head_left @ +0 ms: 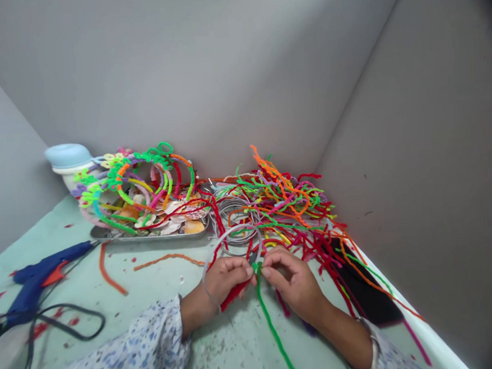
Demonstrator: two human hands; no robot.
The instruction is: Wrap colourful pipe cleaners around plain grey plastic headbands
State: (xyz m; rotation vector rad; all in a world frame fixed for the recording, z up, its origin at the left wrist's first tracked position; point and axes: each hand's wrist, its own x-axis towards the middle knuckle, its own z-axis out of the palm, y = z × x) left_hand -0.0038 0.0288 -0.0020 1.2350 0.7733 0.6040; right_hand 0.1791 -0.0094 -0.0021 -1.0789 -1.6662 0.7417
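My left hand (pixel 226 278) and my right hand (pixel 292 279) meet at the middle of the pale green table (pixel 113 340). Both pinch a grey plastic headband (pixel 228 237) where a green pipe cleaner (pixel 272 323) crosses it. The green pipe cleaner trails toward me between my forearms. A red pipe cleaner (pixel 233 295) runs under my left palm. The headband arcs up over my left hand.
A heap of loose pipe cleaners (pixel 289 204) and bare headbands lies behind my hands. A metal tray (pixel 148 235) holds shells and decorated headbands (pixel 131 178). A blue glue gun (pixel 37 278) with a black cord lies at left. Grey walls enclose the corner. A black object (pixel 363 289) lies at right.
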